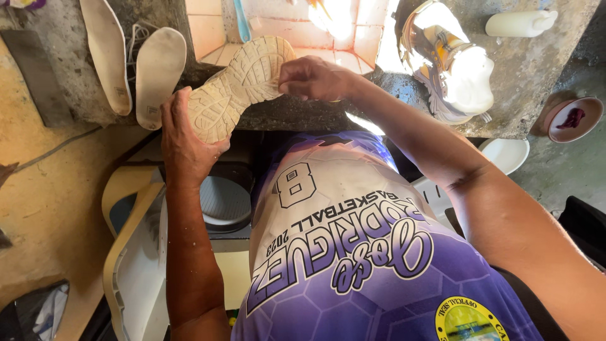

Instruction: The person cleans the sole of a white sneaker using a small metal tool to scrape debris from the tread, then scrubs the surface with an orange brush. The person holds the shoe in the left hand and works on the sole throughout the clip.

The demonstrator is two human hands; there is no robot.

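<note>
A shoe (240, 85) is held sole-up in the upper middle of the frame, over the edge of a concrete counter (297, 113), so the tread is exposed to view. Its heel end is cupped from below by the left hand (186, 142), closed around it for support. The toe end is pinched by the right hand (315, 77), fingers closed on the rim. Two insoles (136, 63) are laid aside at upper left; a second shoe (451, 69) is set at upper right.
</note>
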